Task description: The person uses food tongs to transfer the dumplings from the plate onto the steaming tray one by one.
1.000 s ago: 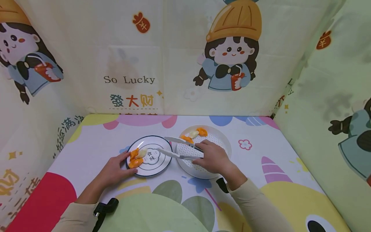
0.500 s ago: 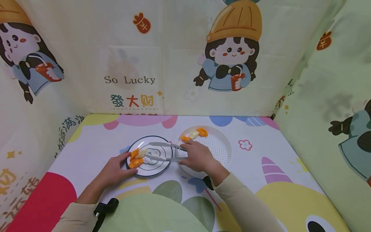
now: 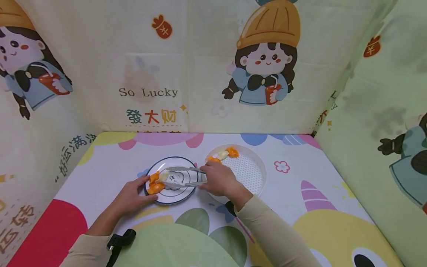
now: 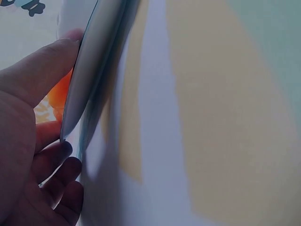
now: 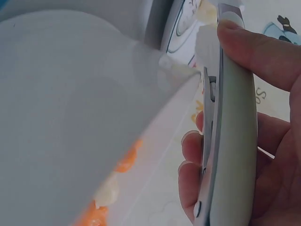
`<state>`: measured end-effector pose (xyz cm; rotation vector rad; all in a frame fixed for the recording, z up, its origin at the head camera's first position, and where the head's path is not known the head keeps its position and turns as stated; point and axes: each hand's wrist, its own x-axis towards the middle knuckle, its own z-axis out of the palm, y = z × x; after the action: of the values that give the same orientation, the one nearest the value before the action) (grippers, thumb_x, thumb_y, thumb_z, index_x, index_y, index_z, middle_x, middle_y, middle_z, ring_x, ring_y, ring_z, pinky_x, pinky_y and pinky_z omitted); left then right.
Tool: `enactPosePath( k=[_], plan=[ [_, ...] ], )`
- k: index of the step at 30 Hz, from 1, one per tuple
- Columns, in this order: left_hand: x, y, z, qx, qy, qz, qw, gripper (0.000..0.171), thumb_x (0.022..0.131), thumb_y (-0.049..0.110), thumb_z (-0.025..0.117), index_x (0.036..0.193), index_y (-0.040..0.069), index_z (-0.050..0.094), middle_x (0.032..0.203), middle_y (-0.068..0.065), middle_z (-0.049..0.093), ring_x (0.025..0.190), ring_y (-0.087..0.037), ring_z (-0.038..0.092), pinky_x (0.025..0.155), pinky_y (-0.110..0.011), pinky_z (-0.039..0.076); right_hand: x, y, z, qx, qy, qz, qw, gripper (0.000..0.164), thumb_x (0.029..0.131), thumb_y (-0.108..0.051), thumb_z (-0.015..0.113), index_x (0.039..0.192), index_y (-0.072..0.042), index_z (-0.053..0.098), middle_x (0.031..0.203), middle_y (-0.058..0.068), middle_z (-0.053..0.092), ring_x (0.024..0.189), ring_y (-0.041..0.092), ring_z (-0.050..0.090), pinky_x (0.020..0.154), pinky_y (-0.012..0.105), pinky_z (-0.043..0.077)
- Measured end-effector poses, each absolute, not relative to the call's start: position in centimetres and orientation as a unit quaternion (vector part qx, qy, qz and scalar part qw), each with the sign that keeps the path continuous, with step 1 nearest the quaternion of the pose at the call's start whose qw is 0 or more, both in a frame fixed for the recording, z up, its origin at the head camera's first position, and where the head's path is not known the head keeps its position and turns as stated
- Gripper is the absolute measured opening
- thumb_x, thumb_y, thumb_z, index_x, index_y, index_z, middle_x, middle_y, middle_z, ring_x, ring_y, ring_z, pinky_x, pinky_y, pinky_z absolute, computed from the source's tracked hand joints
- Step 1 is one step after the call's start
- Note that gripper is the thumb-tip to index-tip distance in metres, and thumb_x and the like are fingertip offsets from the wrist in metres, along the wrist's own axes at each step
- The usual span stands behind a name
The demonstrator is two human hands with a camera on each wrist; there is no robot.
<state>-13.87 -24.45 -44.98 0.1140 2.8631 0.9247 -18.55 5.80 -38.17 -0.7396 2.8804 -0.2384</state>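
My left hand (image 3: 133,196) grips the left rim of a white round plate (image 3: 171,161) with dark-blue edging; in the left wrist view the plate (image 4: 96,66) appears edge-on between thumb and fingers. At its left side lie two orange dumpling-shaped pieces (image 3: 155,188) and one whitish piece (image 3: 163,175). My right hand (image 3: 221,180) holds a pair of tongs (image 3: 183,169), handles (image 5: 235,136) in its palm. The tongs' arms are spread apart over the plate, tips pointing left, right at the whitish piece.
Right of the plate stands a round white perforated tray (image 3: 255,168), partly behind my right hand. Near its back left edge sit a whitish piece (image 3: 222,155) and orange pieces (image 3: 232,152). A printed cloth (image 3: 287,193) covers the table, with printed curtains (image 3: 200,74) around it.
My right hand has carried the tongs left, from between the tray and plate to the pieces on the plate. The left hand and plate have stayed put.
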Motion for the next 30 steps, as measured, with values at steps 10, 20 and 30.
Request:
enactPosePath(
  k=[10, 20, 30],
  plan=[
    [-13.9, -24.5, -45.2, 0.032, 0.948, 0.311, 0.067, 0.097, 0.081, 0.051, 0.079, 0.149, -0.007, 0.039, 0.15, -0.034, 0.035, 0.135, -0.055, 0.031, 0.105, -0.068, 0.032, -18.4, 5.7, -38.0, -0.239, 0.964, -0.073, 0.085, 0.053, 0.086, -0.038, 0.079, 0.133, -0.018, 0.066, 0.117, 0.0, 0.063, 0.099, 0.016, 0.055, 0.08, 0.032, 0.054],
    [-14.0, -24.7, -45.1, 0.036, 0.947, 0.312, 0.065, 0.099, 0.081, 0.051, 0.08, 0.148, -0.008, 0.039, 0.149, -0.035, 0.037, 0.135, -0.055, 0.032, 0.105, -0.068, 0.033, -18.1, 6.8, -37.4, -0.236, 0.966, -0.066, 0.086, 0.041, 0.087, -0.034, 0.078, 0.124, -0.019, 0.07, 0.111, -0.003, 0.064, 0.094, 0.014, 0.056, 0.08, 0.031, 0.054],
    [-13.8, -24.6, -45.0, 0.039, 0.949, 0.307, 0.06, 0.098, 0.081, 0.05, 0.08, 0.148, -0.008, 0.039, 0.147, -0.035, 0.038, 0.133, -0.055, 0.034, 0.104, -0.069, 0.034, -17.7, 8.1, -37.2, -0.234, 0.967, -0.07, 0.076, 0.039, 0.086, -0.033, 0.079, 0.122, -0.019, 0.072, 0.111, -0.003, 0.066, 0.094, 0.014, 0.057, 0.08, 0.032, 0.055]
  ],
)
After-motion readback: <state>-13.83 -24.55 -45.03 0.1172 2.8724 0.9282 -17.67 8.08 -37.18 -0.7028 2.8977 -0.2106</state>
